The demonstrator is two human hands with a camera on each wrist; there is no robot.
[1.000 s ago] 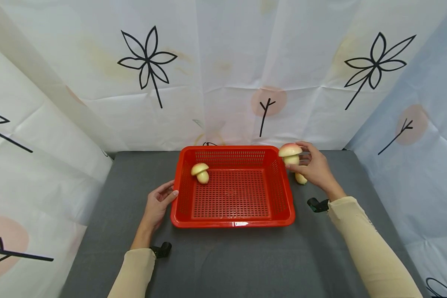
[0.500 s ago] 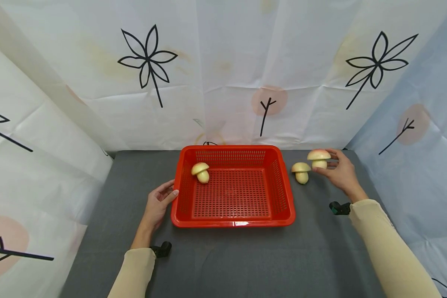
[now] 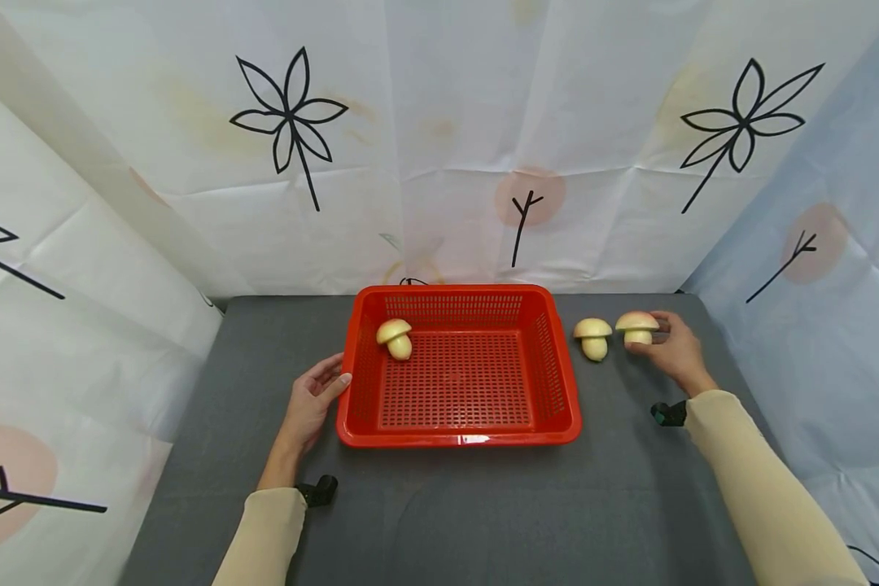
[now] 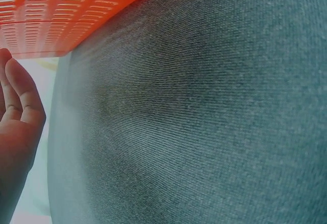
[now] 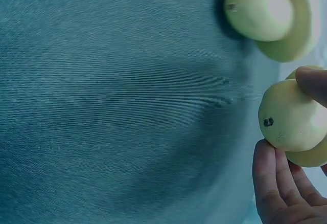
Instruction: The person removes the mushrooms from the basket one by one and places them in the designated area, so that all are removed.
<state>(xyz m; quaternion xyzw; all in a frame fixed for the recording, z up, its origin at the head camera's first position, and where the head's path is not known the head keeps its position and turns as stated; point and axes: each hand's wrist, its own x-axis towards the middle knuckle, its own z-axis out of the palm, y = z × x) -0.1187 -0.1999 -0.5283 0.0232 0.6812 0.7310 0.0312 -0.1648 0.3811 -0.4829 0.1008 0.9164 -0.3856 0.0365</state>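
Observation:
A red plastic basket (image 3: pixel 457 438) stands on the grey table, with a toy mushroom (image 3: pixel 394 338) leaning inside at its back left. My left hand (image 3: pixel 311 403) holds the basket's left rim, thumb on top and fingers at the outer side. The left wrist view shows these fingers (image 4: pixel 23 88) fairly straight beside the perforated wall. Right of the basket, a second toy mushroom (image 3: pixel 593 338) stands on the table. Just beyond it my right hand (image 3: pixel 674 350) grips a third toy mushroom (image 3: pixel 637 325) by its stem, cap up. Its stem bottom (image 5: pixel 291 114) faces the right wrist camera.
The grey tabletop (image 3: pixel 454 521) extends in front of the basket and to both sides. White cloth (image 3: pixel 439 146) with black plant drawings hangs behind the table and at the left and right. A thin dark cable (image 3: pixel 413 282) shows behind the basket.
My right hand has carried its mushroom from the basket's right rim out to the right, then lowered it beside the standing mushroom. The left hand and basket stay in place.

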